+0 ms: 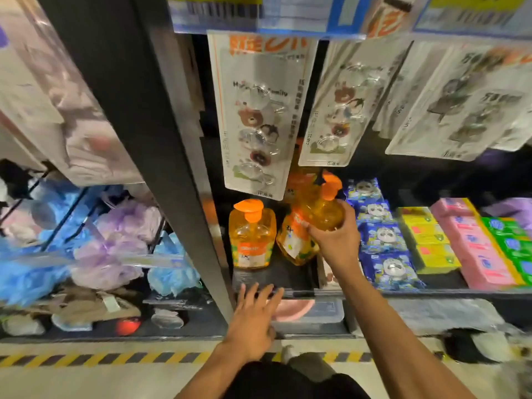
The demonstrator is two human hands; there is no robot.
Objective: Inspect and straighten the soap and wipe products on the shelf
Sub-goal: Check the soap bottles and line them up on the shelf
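My right hand (336,236) grips an orange pump soap bottle (324,210) by its body, tilted above the dark shelf (273,279). Under it leans an orange refill pouch (293,240). A second orange soap bottle (252,236) stands upright to the left. My left hand (254,318) reaches toward the shelf's front edge with fingers spread and holds nothing. Blue panda wipe packs (384,237) lie in a row right of the soap, followed by yellow (426,240), pink (472,246) and green (515,243) soap boxes.
Carded hook packs (256,110) hang over the soap from the rail above. A dark upright post (161,133) divides the shelf from bath sponges (115,243) on the left. A clear lidded box (309,313) sits on the lower shelf. Hazard tape (100,359) marks the floor.
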